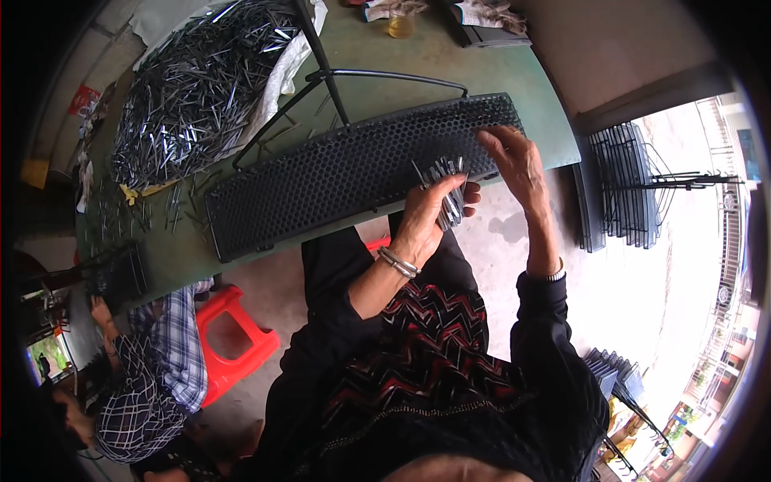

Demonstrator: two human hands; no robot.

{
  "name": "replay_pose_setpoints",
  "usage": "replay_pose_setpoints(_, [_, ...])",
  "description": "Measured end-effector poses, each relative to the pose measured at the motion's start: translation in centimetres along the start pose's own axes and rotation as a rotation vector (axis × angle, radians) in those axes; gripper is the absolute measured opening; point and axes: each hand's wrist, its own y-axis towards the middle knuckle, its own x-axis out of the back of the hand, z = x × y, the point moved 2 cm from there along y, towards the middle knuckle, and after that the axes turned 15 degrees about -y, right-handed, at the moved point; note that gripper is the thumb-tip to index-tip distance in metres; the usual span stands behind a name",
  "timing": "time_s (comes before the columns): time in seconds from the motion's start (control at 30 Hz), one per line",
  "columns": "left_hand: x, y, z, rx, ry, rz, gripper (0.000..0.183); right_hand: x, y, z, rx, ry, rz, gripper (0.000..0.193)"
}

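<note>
My left hand (426,210) is closed around a bundle of short, thin, shiny metal strips (451,193), just off the near edge of a long black perforated panel (353,165). The panel lies slanted across the table, a black rod frame rising from its far side. Over the panel's right end, my right hand (518,161) has its thumb and fingers brought together. Whatever sits between those fingertips, if anything, is too small to make out.
A big heap of dark metal strips (209,88) fills a white sack at the left of the green table (534,104). A glass of yellowish liquid (399,26) and gloves (491,14) lie beyond. Stacked black racks (626,189) stand right. A co-worker sits left, by a red stool (261,341).
</note>
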Motion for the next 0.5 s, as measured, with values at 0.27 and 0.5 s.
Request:
replay_pose_setpoints(0.27, [-0.1,0.1,0.1,-0.020,0.086,-0.003,0.020,0.9,-2.1,1.2,-0.080,0.436,0.549,0.014])
replay_pose_setpoints(0.5, [-0.8,-0.2,-0.4,-0.032,0.114,-0.017,0.019,0.6,-2.4,1.0,-0.089,0.423,0.465,0.013])
